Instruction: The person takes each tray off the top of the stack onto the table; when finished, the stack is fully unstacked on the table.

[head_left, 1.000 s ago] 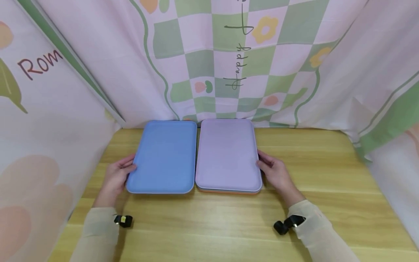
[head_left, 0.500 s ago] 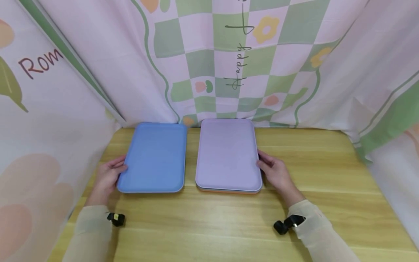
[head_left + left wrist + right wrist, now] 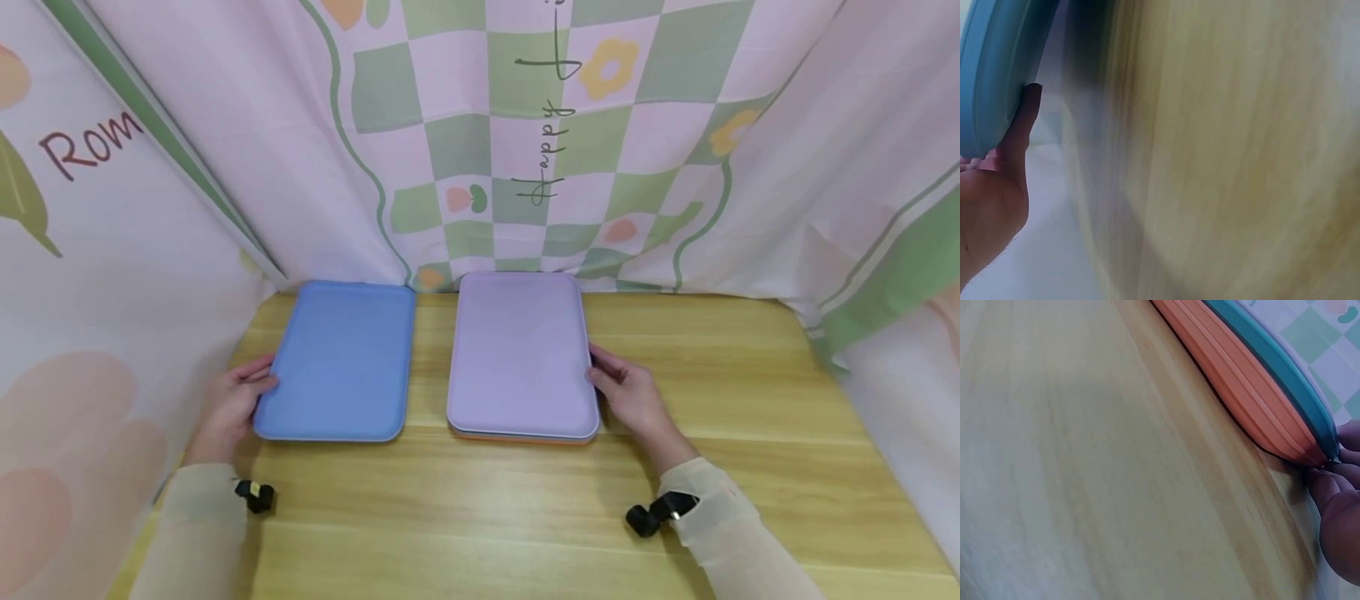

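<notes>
A blue rectangular tray (image 3: pixel 337 362) is at the left of the table, its left edge pinched by my left hand (image 3: pixel 228 404). In the left wrist view, a gap shows between this tray (image 3: pixel 994 69) and the tabletop. To its right, apart from it, lies a stack of trays with a lilac tray (image 3: pixel 522 354) on top. Under that, the right wrist view shows a teal tray (image 3: pixel 1279 372) and an orange one (image 3: pixel 1244 384). My right hand (image 3: pixel 628 396) grips the stack's right edge, thumb near the lilac rim; some fingertips are hidden.
The wooden table (image 3: pixel 465 525) extends in front of the trays and to their right. A patterned curtain (image 3: pixel 525 150) hangs along the table's back edge, with more printed cloth (image 3: pixel 97 333) at the left side. Each wrist carries a small black camera (image 3: pixel 651 515).
My left hand has carried the blue tray leftward, away from the stack, so the gap between them has widened. The right hand and the stack have stayed in place.
</notes>
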`<state>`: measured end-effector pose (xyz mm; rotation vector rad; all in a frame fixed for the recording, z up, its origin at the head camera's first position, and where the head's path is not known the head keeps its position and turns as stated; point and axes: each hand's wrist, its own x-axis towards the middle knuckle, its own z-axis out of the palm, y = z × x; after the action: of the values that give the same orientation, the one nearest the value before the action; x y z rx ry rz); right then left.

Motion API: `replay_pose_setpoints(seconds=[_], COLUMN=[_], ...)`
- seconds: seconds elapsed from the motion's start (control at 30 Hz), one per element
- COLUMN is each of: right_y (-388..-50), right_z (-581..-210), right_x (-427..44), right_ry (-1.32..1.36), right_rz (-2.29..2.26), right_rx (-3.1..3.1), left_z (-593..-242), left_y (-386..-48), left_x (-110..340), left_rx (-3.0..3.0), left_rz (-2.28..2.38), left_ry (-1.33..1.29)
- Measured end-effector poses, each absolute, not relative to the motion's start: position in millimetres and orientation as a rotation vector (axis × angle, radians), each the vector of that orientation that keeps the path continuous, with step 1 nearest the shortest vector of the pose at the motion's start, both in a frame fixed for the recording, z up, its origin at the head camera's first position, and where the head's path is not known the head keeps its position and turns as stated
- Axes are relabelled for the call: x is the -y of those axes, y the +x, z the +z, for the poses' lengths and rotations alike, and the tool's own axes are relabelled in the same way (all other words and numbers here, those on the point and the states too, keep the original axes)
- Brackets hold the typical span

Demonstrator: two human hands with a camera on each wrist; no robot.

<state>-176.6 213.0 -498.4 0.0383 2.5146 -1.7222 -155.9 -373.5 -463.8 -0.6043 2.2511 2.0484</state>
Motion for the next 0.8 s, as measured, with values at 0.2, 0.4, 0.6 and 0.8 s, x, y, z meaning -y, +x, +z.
replay_pose_setpoints(seconds=[0.2, 0.4, 0.6, 0.8], right_y=[-177, -177, -177, -177], right_z=[-499, -499, -499, -498], right_x=[-214, -214, -214, -213], right_ry=[0.043, 0.048, 0.06, 0.051], right_rz=[-1.714, -1.71, -1.707, -1.709], right_rx=[-2.508, -2.495, -2.498, -2.502], left_z=[-463, -466, -470, -474], left_y=[-159, -161, -163, -163], left_x=[377, 381, 383, 386], left_rx=[-2.339, -2.371, -2.359, -2.349], left_rz=[1.922, 1.877, 1.933, 1.927], left_ry=[-0.779, -0.981, -1.088, -1.106])
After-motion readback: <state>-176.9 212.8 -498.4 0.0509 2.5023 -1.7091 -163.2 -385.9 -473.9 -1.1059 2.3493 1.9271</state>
